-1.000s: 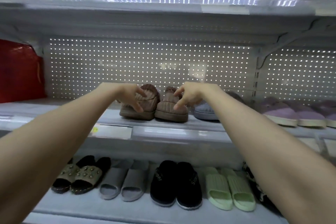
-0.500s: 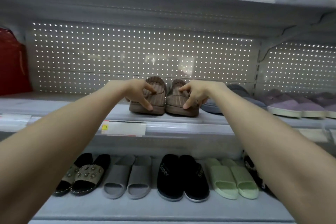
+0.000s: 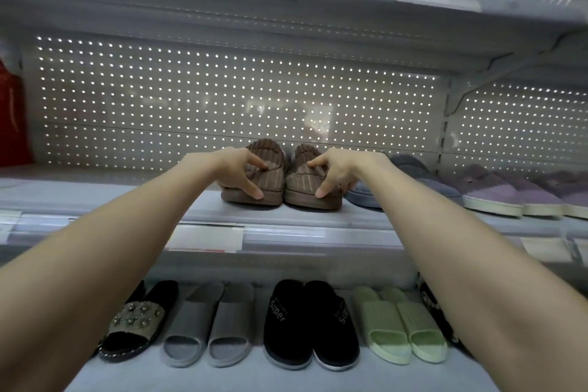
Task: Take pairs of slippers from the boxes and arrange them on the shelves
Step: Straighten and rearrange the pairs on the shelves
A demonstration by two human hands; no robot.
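A pair of brown ribbed slippers stands side by side on the middle shelf [image 3: 127, 200], toes toward me. My left hand [image 3: 238, 173] pinches the left brown slipper [image 3: 270, 181] at its outer side, thumb and forefinger on the fabric. On the right brown slipper [image 3: 307, 181] rests my right hand [image 3: 337, 172], its fingers gripping the upper from the right. Both soles sit flat on the shelf.
A grey fuzzy slipper [image 3: 410, 169] and purple slippers [image 3: 496, 191] line the same shelf to the right. Below stand a studded black pair [image 3: 136, 325], grey slides [image 3: 206, 328], black slippers [image 3: 308, 325] and green slides [image 3: 401, 325]. A red bag [image 3: 11, 118] hangs at far left.
Both hands have pushed the brown pair a little deeper and straightened it. The view has shifted slightly left and up along the shelf.
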